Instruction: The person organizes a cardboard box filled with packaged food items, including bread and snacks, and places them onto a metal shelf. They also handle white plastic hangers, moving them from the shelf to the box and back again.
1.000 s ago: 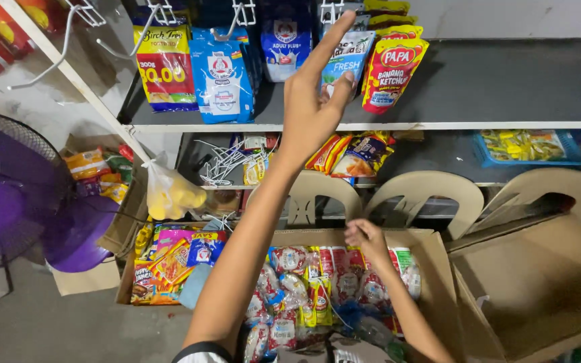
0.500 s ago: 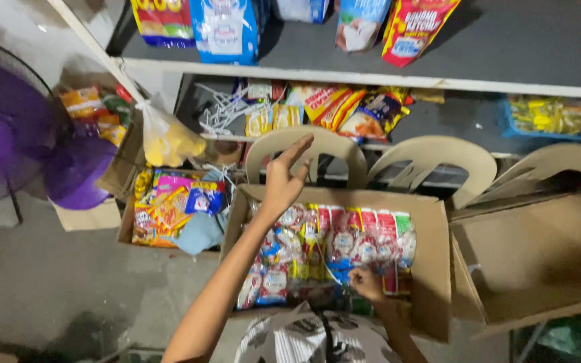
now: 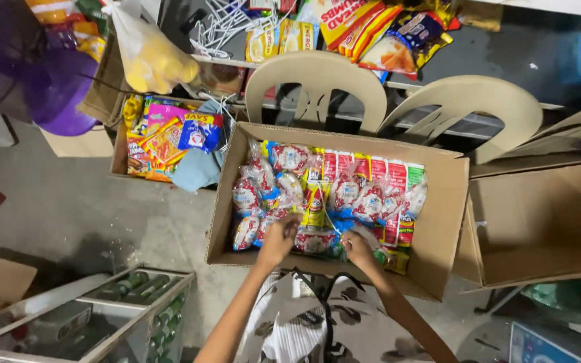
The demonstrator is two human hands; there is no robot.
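Observation:
An open cardboard box [image 3: 445, 222] stands on the floor in front of me, packed with red-and-white snack packets [image 3: 290, 160] and upright sachets [image 3: 384, 176]. My left hand [image 3: 278, 238] reaches into the box's near side, its fingers curled on a red-and-white packet [image 3: 250, 228]. My right hand [image 3: 358, 247] is beside it, also at the near side, its fingers curled among the packets. Whether it holds one is hidden. A yellow-and-red sachet [image 3: 315, 205] stands upright between and just beyond my hands.
A smaller box of colourful sachets [image 3: 163, 138] sits to the left, an empty cardboard box [image 3: 539, 228] to the right. Beige plastic chairs [image 3: 317, 81] stand behind. A purple fan [image 3: 42, 81], a hanging yellow bag [image 3: 152, 57] and a rack of green bottles [image 3: 129, 296] are at left.
My left hand came down from the upper shelf into the box. My view tilted down from the shelves to the floor. My right hand stayed in the box.

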